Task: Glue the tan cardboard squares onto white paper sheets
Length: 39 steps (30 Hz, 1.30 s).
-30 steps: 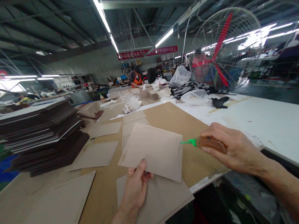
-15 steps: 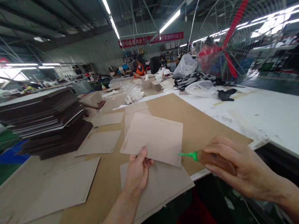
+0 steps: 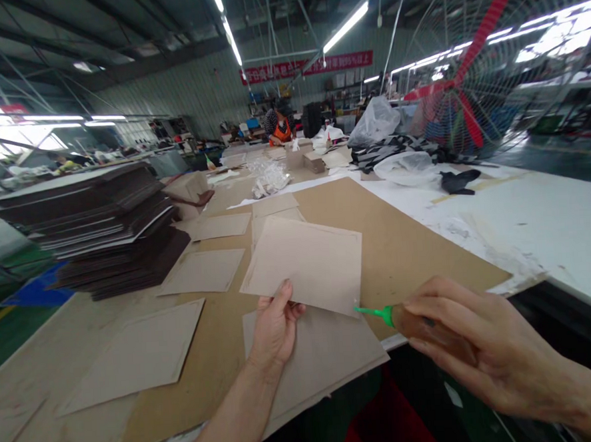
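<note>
My left hand (image 3: pixel 276 322) pinches the near edge of a beige cardboard sheet (image 3: pixel 310 260), thumb on top, and holds it tilted above the table. My right hand (image 3: pixel 457 331) is wrapped round a squeeze bottle (image 3: pixel 425 326) of brownish liquid with a green nozzle (image 3: pixel 376 313). The nozzle's tip is at the sheet's near right corner. Beneath the held sheet lies a small stack of similar sheets (image 3: pixel 329 359) at the table's front edge. Another beige sheet (image 3: pixel 138 354) lies to the left, with thin marks along its edges.
Dark brown boards (image 3: pixel 110 225) are piled high at the left. More beige sheets (image 3: pixel 203 270) lie on the brown board (image 3: pixel 376 223). Clear plastic (image 3: pixel 267 176), striped fabric (image 3: pixel 391 152) and a black glove-like item (image 3: pixel 458 181) are farther back. A large fan (image 3: pixel 468 104) stands right; a person (image 3: pixel 280 128) sits beyond.
The nozzle tip has moved down along the sheet's right edge to its near corner. My view has shifted slightly left. Both hands keep their hold.
</note>
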Motion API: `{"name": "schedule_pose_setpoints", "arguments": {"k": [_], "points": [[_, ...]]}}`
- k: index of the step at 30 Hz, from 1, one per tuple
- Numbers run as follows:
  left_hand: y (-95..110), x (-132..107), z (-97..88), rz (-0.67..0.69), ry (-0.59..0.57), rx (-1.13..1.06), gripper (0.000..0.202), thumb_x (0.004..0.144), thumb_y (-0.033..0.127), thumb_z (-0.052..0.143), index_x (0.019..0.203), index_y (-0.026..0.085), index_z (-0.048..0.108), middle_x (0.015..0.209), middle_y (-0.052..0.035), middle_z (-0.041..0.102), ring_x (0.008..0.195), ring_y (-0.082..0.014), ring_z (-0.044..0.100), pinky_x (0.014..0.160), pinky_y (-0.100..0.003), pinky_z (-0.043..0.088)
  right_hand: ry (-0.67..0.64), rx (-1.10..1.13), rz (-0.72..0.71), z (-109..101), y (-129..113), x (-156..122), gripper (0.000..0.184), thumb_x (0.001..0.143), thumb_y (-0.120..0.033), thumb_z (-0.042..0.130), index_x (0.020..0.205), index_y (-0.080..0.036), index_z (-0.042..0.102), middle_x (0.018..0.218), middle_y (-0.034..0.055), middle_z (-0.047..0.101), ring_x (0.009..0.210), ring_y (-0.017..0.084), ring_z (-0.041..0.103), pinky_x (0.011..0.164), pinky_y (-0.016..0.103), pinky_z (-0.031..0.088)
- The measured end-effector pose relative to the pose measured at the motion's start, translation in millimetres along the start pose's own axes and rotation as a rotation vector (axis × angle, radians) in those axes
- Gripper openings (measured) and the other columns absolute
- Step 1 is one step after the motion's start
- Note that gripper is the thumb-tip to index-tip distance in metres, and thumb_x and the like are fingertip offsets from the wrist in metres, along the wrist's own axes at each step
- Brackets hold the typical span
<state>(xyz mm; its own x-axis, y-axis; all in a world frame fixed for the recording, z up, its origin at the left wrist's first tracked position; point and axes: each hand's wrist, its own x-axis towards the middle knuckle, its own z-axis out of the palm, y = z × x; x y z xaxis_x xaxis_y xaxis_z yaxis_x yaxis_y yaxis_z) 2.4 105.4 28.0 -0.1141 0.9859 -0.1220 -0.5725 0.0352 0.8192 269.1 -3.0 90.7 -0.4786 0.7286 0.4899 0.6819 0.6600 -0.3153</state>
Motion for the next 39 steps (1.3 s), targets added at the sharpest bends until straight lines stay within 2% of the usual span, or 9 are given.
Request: {"name": "schedule_pose_setpoints", "arguments": {"k": [4, 13, 20, 26, 31, 33, 39], "points": [[0, 1, 0.0, 0.006, 0.005, -0.001, 0.041, 0.055, 0.027, 0.090, 0.084, 0.016, 0.064, 0.074, 0.0050, 0.065, 0.057, -0.0081, 0.058, 0.041, -0.018, 0.051, 0.011, 0.001, -0.005, 2, -3, -2, 0.022, 0.096, -0.018, 0.053, 0.118, -0.020, 0.052, 0.102, 0.0078, 0.055, 0.082, 0.019, 0.055, 0.062, 0.031, 0.046], [0, -2, -1.4, -0.003, -0.029, 0.006, 0.044, 0.056, 0.027, 0.090, 0.091, 0.016, 0.065, 0.079, 0.0029, 0.068, 0.060, -0.0098, 0.061, 0.041, -0.019, 0.052, 0.212, -0.167, 0.012, -5, 26, 9, 0.027, 0.092, -0.025, 0.061, 0.117, -0.018, 0.055, 0.106, 0.0093, 0.056, 0.090, 0.024, 0.058, 0.073, 0.036, 0.048], [0, 0, 0.3, 0.018, -0.007, -0.011, 0.038, 0.056, 0.026, 0.089, 0.085, 0.016, 0.066, 0.073, 0.0045, 0.067, 0.056, -0.0086, 0.060, 0.041, -0.018, 0.051, 0.010, -0.020, -0.025, 3, 6, -1, 0.024, 0.096, -0.018, 0.054, 0.120, -0.019, 0.052, 0.105, 0.0083, 0.055, 0.084, 0.019, 0.055, 0.063, 0.031, 0.046], [1, -1, 0.4, 0.012, 0.006, -0.016, 0.039, 0.055, 0.026, 0.090, 0.084, 0.016, 0.066, 0.072, 0.0045, 0.068, 0.056, -0.0089, 0.060, 0.041, -0.018, 0.051, 0.047, -0.050, -0.051, 3, 0, -4, 0.026, 0.096, -0.015, 0.053, 0.121, -0.018, 0.051, 0.104, 0.0090, 0.055, 0.084, 0.019, 0.054, 0.064, 0.031, 0.046], [1, -1, 0.0, 0.015, 0.015, -0.019, 0.040, 0.054, 0.026, 0.090, 0.084, 0.017, 0.066, 0.072, 0.0052, 0.067, 0.055, -0.0083, 0.060, 0.040, -0.018, 0.051, -0.025, -0.057, -0.069, 0, -6, 0, 0.026, 0.097, -0.014, 0.050, 0.123, -0.017, 0.051, 0.104, 0.0088, 0.054, 0.082, 0.018, 0.054, 0.061, 0.030, 0.046], [1, -1, 0.3, 0.013, 0.020, -0.017, 0.041, 0.054, 0.026, 0.091, 0.084, 0.016, 0.065, 0.072, 0.0053, 0.067, 0.055, -0.0084, 0.060, 0.040, -0.018, 0.051, -0.013, -0.069, -0.065, -1, -4, 2, 0.025, 0.097, -0.015, 0.050, 0.121, -0.017, 0.052, 0.104, 0.0084, 0.055, 0.082, 0.018, 0.055, 0.061, 0.030, 0.046], [2, -2, 1.9, 0.005, 0.035, -0.013, 0.042, 0.052, 0.026, 0.091, 0.084, 0.017, 0.065, 0.072, 0.0052, 0.068, 0.055, -0.0091, 0.061, 0.040, -0.018, 0.051, 0.144, -0.144, -0.042, -1, 12, 6, 0.023, 0.094, -0.020, 0.057, 0.117, -0.018, 0.054, 0.106, 0.0092, 0.055, 0.087, 0.021, 0.056, 0.070, 0.035, 0.047]]}}
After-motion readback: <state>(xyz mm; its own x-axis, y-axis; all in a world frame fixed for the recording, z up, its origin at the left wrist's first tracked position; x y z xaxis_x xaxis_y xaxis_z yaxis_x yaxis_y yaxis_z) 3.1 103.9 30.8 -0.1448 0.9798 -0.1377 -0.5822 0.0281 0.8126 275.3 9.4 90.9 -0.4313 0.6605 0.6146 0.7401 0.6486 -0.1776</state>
